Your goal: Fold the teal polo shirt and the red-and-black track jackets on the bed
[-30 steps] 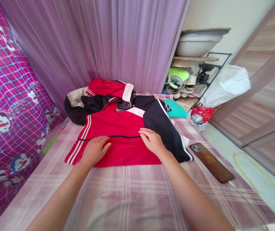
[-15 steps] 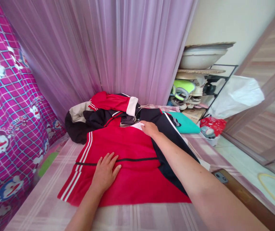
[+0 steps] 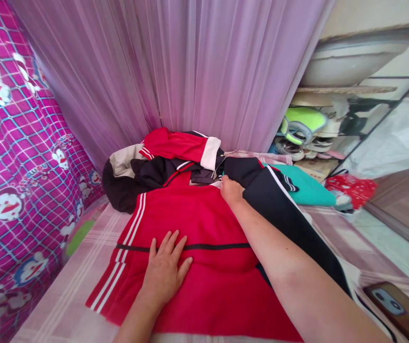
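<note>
A red garment (image 3: 204,281) with a black stripe across it and white double lines down its left edge is spread on the bed. My left hand (image 3: 167,267) lies flat on it, fingers spread, over the black stripe. At the garment's far right corner my right hand (image 3: 231,189) is closed on its edge, where a sliver of white shows. Under my right forearm lies a dark navy garment part (image 3: 293,219) with white piping. Behind the red cloth are a rumpled red sleeve with a white cuff (image 3: 209,152) and a dark jacket (image 3: 150,171).
A checked sheet (image 3: 68,286) covers the bed. Teal cloth (image 3: 311,186) lies at the right, and a phone (image 3: 393,305) at the right front. A rack with shoes (image 3: 304,150) and basins (image 3: 354,62) stands beyond. Purple curtain (image 3: 176,66) hangs behind, cartoon cloth (image 3: 7,143) at left.
My view has come closer and shifted. My left hand stays flat on the red garment; my right hand is still at its far right corner, where less white cloth shows now.
</note>
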Tool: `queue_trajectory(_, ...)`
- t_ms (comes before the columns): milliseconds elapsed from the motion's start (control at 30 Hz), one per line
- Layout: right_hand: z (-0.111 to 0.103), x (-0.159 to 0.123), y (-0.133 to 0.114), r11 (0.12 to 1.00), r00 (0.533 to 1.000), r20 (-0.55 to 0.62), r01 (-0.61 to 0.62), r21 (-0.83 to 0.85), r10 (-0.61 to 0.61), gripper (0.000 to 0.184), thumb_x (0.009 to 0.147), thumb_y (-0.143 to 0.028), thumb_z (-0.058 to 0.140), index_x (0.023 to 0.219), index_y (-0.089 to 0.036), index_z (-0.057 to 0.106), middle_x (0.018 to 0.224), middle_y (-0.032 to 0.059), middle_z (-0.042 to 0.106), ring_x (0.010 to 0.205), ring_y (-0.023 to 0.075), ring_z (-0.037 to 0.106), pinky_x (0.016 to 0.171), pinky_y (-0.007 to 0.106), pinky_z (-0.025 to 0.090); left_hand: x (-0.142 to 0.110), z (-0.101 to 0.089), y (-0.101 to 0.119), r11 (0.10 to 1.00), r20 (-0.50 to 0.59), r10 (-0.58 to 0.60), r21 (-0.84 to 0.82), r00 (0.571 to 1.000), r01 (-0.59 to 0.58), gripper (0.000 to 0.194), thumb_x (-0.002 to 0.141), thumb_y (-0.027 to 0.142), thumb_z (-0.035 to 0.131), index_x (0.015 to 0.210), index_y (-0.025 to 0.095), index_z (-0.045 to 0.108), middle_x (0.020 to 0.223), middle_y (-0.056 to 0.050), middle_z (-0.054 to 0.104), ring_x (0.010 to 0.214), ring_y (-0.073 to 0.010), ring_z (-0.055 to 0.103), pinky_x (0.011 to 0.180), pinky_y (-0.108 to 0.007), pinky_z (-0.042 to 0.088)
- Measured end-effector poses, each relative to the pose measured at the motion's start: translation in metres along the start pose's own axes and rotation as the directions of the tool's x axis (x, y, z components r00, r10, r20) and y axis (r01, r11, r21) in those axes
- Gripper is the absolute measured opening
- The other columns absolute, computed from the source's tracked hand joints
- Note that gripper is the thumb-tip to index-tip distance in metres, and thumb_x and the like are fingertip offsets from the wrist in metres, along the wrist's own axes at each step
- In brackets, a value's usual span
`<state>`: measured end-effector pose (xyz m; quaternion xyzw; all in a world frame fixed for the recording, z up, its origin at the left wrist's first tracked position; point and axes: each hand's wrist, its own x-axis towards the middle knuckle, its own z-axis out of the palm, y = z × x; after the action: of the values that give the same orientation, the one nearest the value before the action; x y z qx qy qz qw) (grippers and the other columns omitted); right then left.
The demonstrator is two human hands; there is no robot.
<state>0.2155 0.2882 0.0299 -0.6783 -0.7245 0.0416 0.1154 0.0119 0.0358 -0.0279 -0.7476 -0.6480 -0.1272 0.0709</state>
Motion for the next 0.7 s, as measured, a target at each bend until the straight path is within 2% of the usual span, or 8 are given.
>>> queue_trajectory(100,0.003,-0.032,-0.008,0.991,0.987,-0.105,0.124,0.051,-0.118,0.044,0.098,-0.027,0.041,0.138,-0.014,0.051,0.123,0.0168,0.068,0.113,0.0262,0.063,0.097,0.037,0.046,0.001,-0.002,0.001,1.000,0.023,-0.006,-0.006,1.000,0.006,0.051,0.095,0.047,0.047,0.143,0.030,0.051,0.150,-0.008,0.051,0.139,-0.0307,0.045,0.115,-0.064,0.029)
queue_trajectory(167,0.007,-0.058,-0.009,0.942,0.940,-0.134,0.326,0.078,-0.314,0.046,0.100,-0.032,0.037,0.140,-0.016,0.052,0.135,0.0147,0.062,0.124,0.0242,0.056,0.106,0.037,0.040,0.002,-0.003,0.001,1.000,0.032,-0.011,-0.012,0.999,0.011,0.051,0.094,0.046,0.048,0.143,0.030,0.052,0.150,-0.008,0.050,0.140,-0.0304,0.044,0.115,-0.063,0.028)
queue_trajectory(233,0.013,-0.077,-0.004,0.848,0.853,-0.056,0.522,0.094,-0.519,0.048,0.101,-0.038,0.034,0.144,-0.023,0.050,0.148,0.0092,0.052,0.138,0.0217,0.044,0.115,0.039,0.030,0.003,-0.004,0.002,1.000,0.041,-0.019,-0.022,0.999,0.020,0.051,0.094,0.046,0.048,0.143,0.031,0.052,0.151,-0.008,0.050,0.140,-0.0300,0.043,0.116,-0.063,0.026)
queue_trajectory(267,0.016,-0.082,0.001,0.833,0.836,0.019,0.545,0.095,-0.549,0.051,0.101,-0.041,0.033,0.147,-0.025,0.047,0.154,0.0076,0.046,0.143,0.0215,0.037,0.118,0.041,0.025,0.003,-0.005,0.002,0.999,0.047,-0.024,-0.028,0.999,0.025,0.051,0.094,0.046,0.048,0.143,0.031,0.052,0.151,-0.008,0.050,0.140,-0.0300,0.043,0.116,-0.063,0.026)
queue_trajectory(333,0.021,-0.082,0.013,0.904,0.887,0.178,0.420,0.075,-0.427,0.056,0.102,-0.043,0.028,0.152,-0.021,0.039,0.160,0.0089,0.034,0.149,0.0212,0.027,0.120,0.043,0.021,0.004,-0.006,0.003,0.998,0.063,-0.036,-0.041,0.997,0.039,0.051,0.094,0.047,0.048,0.142,0.030,0.053,0.151,-0.008,0.050,0.140,-0.0303,0.043,0.116,-0.063,0.026)
queue_trajectory(400,0.024,-0.074,0.023,0.947,0.911,0.263,0.316,0.052,-0.318,0.059,0.103,-0.043,0.024,0.154,-0.017,0.034,0.163,0.0101,0.026,0.150,0.0200,0.021,0.121,0.041,0.019,0.005,-0.007,0.003,0.997,0.075,-0.046,-0.053,0.996,0.050,0.050,0.094,0.048,0.048,0.141,0.030,0.054,0.151,-0.008,0.050,0.140,-0.0309,0.043,0.116,-0.064,0.026)
queue_trajectory(600,0.023,-0.059,0.027,0.949,0.909,0.282,0.313,0.023,-0.307,0.058,0.103,-0.044,0.022,0.155,-0.020,0.033,0.164,0.0092,0.022,0.151,0.0203,0.018,0.121,0.042,0.018,0.005,-0.007,0.004,0.995,0.071,-0.057,-0.078,0.996,0.062,0.050,0.094,0.047,0.048,0.140,0.030,0.055,0.150,-0.009,0.050,0.140,-0.0306,0.043,0.117,-0.063,0.024)
queue_trajectory(700,0.023,-0.057,0.024,0.949,0.922,0.245,0.314,-0.018,-0.300,0.058,0.103,-0.044,0.027,0.155,-0.018,0.033,0.165,0.0104,0.021,0.152,0.0217,0.017,0.121,0.043,0.017,0.005,-0.007,0.005,0.995,0.084,-0.061,-0.078,0.995,0.068,0.050,0.093,0.048,0.049,0.140,0.029,0.055,0.150,-0.009,0.050,0.141,-0.0311,0.042,0.117,-0.064,0.024)
